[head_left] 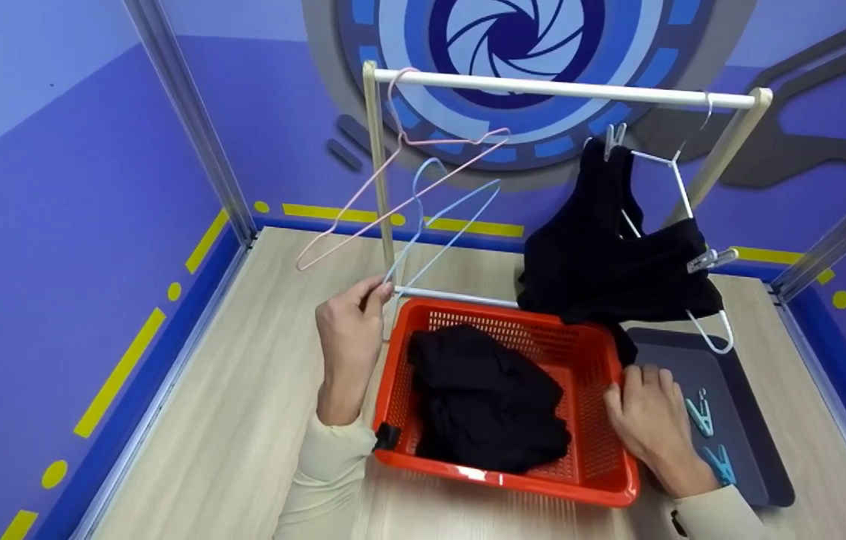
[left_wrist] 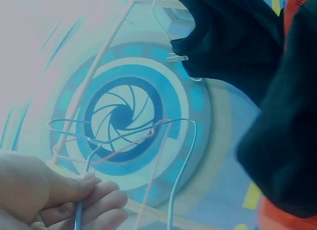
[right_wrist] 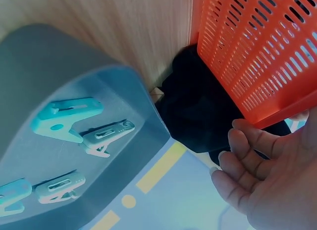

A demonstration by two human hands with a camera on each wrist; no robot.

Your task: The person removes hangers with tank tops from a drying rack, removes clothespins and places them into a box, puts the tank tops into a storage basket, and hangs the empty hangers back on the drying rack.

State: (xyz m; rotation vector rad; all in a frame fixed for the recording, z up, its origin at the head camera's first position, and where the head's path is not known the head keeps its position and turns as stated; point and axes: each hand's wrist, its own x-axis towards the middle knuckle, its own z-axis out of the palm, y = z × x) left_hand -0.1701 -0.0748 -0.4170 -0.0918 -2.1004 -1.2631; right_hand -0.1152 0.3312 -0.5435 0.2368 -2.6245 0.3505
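Note:
My left hand (head_left: 352, 322) pinches a light-blue wire hanger (head_left: 460, 202) between thumb and fingers, left of the basket and in front of the rack. In the left wrist view, the hanger's hook and one arm stretch past the fingertips. My right hand (head_left: 652, 416) rests at the right rim of the red plastic basket (head_left: 509, 487), fingers loosely bent outside it; in the right wrist view the thumb is partly hidden behind the rim. A crumpled black garment (head_left: 490, 397) lies in the basket.
A pink hanger (head_left: 442, 141) hangs on the rack's white rail (head_left: 565, 88). Right of it, a black garment (head_left: 603, 255) hangs from a white hanger (head_left: 682, 187), clipped by grey clothespins (head_left: 702, 260). The grey tray (head_left: 760, 465) beside the basket holds several clothespins (right_wrist: 67, 116).

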